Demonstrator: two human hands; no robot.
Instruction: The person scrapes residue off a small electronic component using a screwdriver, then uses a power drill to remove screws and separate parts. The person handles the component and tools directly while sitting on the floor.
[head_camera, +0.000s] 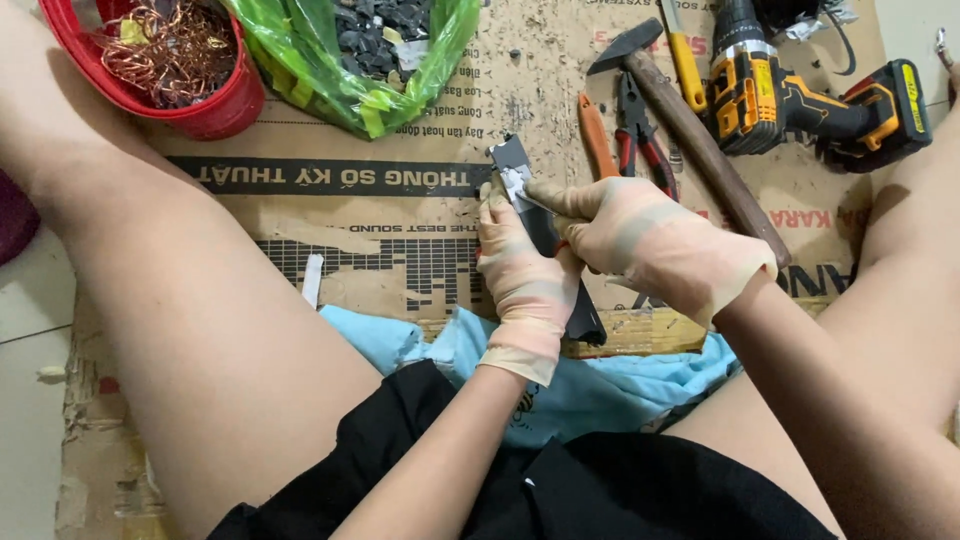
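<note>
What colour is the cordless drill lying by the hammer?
Yellow and black cordless drill, in the head view.

Flattened printed cardboard (400, 260) covers a pale tiled floor (25, 400).

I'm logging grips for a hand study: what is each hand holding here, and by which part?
Left hand grips the dark flat part around its middle. Right hand pinches a thin tool against its top end; the tool is mostly hidden.

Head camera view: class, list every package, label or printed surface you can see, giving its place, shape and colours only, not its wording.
Flattened brown cardboard box: spread under the work, with a black printed band and a black grid pattern.
Green translucent plastic bag: top centre, open, holding dark small pieces.
Red round plastic bucket: top left, holding tangled copper wire.
Yellow label: narrow strip on the drill battery, top right.
</note>
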